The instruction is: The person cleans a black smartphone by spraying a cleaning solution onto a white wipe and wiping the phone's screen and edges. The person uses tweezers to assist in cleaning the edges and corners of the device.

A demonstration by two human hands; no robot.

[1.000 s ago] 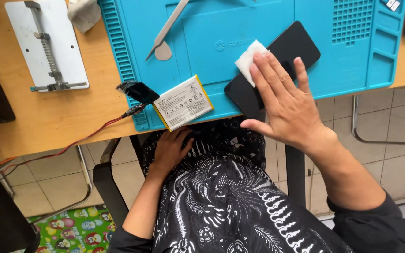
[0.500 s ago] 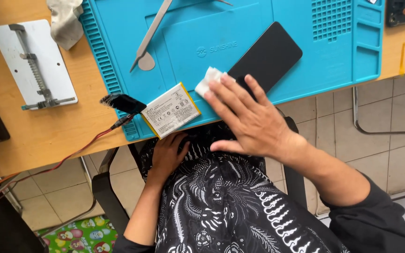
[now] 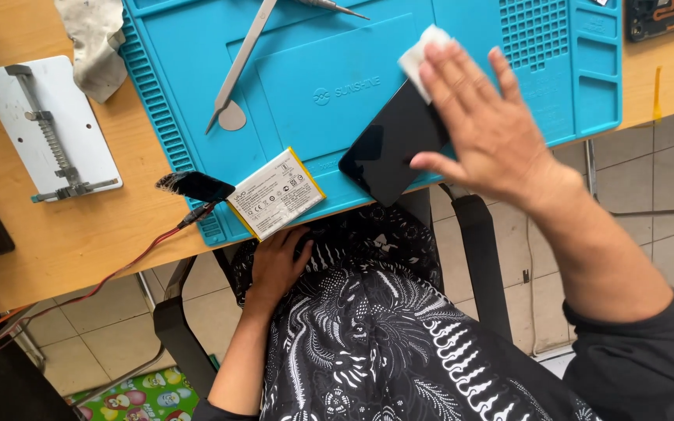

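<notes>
Right hand: the right hand (image 3: 493, 132) is lying flat, fingers spread, pressing a white wipe (image 3: 423, 58) onto the black phone (image 3: 391, 148); nothing is being gripped, only pinned under the fingertips.
Left hand: the left hand (image 3: 274, 265) is resting loosely curled on the lap under the bench (image 3: 56, 234) edge, holding nothing.
Phone: it is lying on the blue mat (image 3: 337, 93), its lower corner overhanging the near edge.
Axis: the long side is running diagonally, lower-left to upper-right.
Why: the flat palm is likely steadying the glass for wiping.
Nearby: 1 battery (image 3: 276, 192) is sitting just left of the phone, tweezers (image 3: 237, 70) further up.
</notes>
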